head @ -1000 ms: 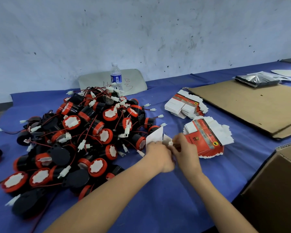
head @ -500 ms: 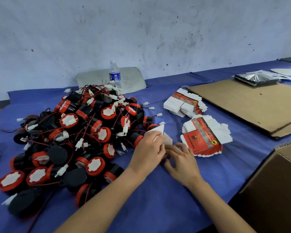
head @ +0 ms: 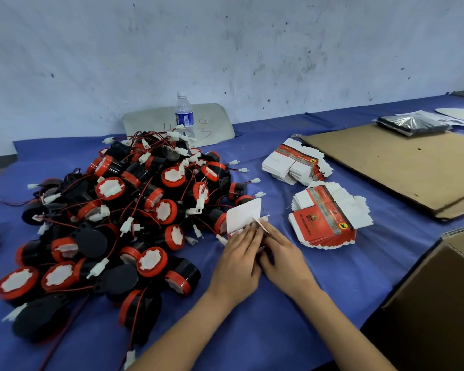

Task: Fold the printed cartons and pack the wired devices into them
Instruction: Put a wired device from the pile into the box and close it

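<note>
A carton (head: pixel 243 216) with its white inner side up sits on the blue table cover, one flap raised toward the heap. My left hand (head: pixel 237 261) lies over its near part with straight fingers pressing on it. My right hand (head: pixel 280 253) rests beside it, fingertips touching the carton's right edge by a small flap. A big heap of black and red wired devices (head: pixel 134 204) with white connectors fills the left of the table. Two stacks of flat printed cartons lie to the right, a near stack (head: pixel 330 218) and a far stack (head: pixel 295 164).
A water bottle (head: pixel 184 116) stands behind the heap against a grey board. A flat sheet of brown cardboard (head: pixel 402 162) covers the right rear, with a black plastic bag (head: pixel 413 124) on it. An open brown shipping box (head: pixel 439 303) stands at the near right edge.
Both hands have come down from holding the carton up and now press it flat against the table. The view has shifted slightly.
</note>
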Action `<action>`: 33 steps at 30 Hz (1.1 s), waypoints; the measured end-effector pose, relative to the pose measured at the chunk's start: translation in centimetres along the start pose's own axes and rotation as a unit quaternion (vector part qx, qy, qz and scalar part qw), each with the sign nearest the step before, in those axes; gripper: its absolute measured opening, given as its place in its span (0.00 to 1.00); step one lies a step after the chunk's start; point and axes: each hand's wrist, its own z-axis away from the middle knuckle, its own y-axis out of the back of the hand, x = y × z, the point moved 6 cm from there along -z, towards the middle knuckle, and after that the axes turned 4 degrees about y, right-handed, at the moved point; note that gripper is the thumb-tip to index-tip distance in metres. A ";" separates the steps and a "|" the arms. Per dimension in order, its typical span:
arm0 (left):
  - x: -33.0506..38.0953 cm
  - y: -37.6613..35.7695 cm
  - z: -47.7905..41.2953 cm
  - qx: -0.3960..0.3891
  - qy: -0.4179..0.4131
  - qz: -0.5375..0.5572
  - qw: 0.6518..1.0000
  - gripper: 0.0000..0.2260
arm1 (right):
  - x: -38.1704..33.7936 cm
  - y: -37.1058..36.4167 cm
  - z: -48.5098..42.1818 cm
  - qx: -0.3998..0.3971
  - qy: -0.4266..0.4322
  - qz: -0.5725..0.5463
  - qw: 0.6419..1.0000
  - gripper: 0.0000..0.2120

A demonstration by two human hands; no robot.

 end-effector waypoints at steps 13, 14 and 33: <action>-0.7 0.3 0.2 0.034 -0.002 0.058 0.998 0.17 | -0.5 2.2 1.0 0.089 -0.007 -0.020 0.996 0.08; -0.9 0.4 0.1 0.031 0.001 0.053 0.998 0.15 | 0.0 2.8 0.5 0.107 -0.042 -0.068 0.991 0.04; -0.3 2.8 0.8 0.096 -0.025 0.003 0.995 0.17 | -0.1 1.4 -4.1 0.018 -0.084 -0.364 0.927 0.06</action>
